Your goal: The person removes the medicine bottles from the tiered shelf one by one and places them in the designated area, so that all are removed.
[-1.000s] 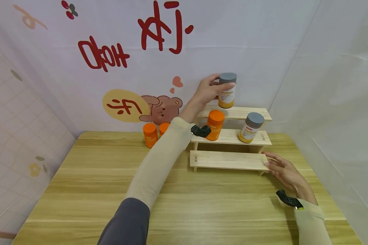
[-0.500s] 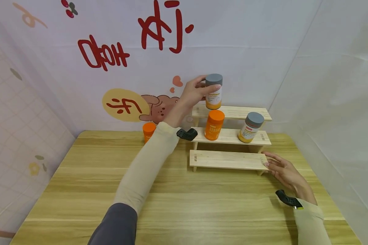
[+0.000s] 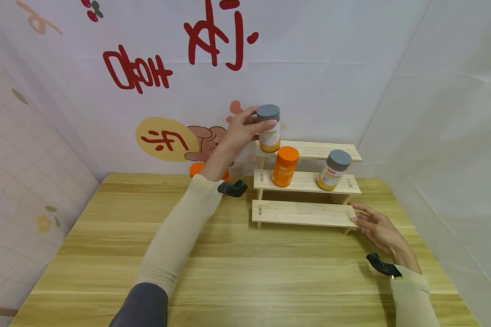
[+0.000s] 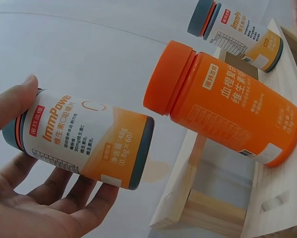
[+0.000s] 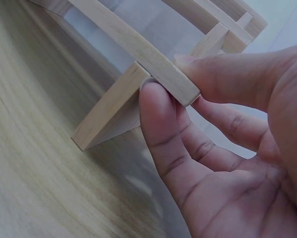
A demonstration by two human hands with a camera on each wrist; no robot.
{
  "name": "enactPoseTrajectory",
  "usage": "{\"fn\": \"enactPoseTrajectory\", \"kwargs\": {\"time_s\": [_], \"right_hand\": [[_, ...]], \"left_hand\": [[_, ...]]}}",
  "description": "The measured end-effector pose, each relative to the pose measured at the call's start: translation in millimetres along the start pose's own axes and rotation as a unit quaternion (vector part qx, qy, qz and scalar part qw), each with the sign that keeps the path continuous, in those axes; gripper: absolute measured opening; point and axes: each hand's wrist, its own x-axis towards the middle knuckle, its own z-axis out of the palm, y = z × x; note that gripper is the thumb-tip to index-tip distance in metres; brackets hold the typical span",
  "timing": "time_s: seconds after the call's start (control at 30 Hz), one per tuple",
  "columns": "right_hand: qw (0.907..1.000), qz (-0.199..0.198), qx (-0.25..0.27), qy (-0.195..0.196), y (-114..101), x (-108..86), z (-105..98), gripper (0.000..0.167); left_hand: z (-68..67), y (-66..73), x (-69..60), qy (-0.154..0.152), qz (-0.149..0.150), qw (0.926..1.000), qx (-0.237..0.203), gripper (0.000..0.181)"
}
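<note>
My left hand (image 3: 241,134) grips a supplement bottle (image 3: 269,136) with a grey lid and white-and-yellow label, held upright at the left end of the rack's top tier. In the left wrist view, a gap shows between the bottle's base (image 4: 141,153) and that board. On the middle tier stand an orange bottle (image 3: 285,168) and, to its right, a second grey-lidded bottle (image 3: 333,170). My right hand (image 3: 379,229) pinches the right end of the lowest board of the wooden step rack (image 3: 303,213), thumb on top and fingers beneath in the right wrist view.
Left of the rack, orange bottles (image 3: 196,169) stand at the back of the wood-grain table (image 3: 245,277), partly hidden by my left forearm. A white printed cloth wall (image 3: 331,68) rises right behind the rack, and another closes off the right side.
My left hand has carried the grey-lidded bottle leftward along the top tier, and lately a little lower. My right hand has kept its hold on the lowest board.
</note>
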Motion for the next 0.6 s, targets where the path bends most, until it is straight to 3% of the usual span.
{"fn": "enactPoseTrajectory", "kwargs": {"time_s": [0.37, 0.6], "right_hand": [[0.9999, 0.004, -0.012, 0.01, -2.1, -0.4, 0.1, 0.056], [0.9985, 0.024, -0.04, 0.03, -2.5, -1.1, 1.6, 0.057]], "left_hand": [[-16.4, -3.5, -26.3, 0.026, 0.008, 0.9995, -0.019, 0.053], [-32.2, -11.8, -45.9, 0.032, 0.012, 0.9994, 0.003, 0.053]]}}
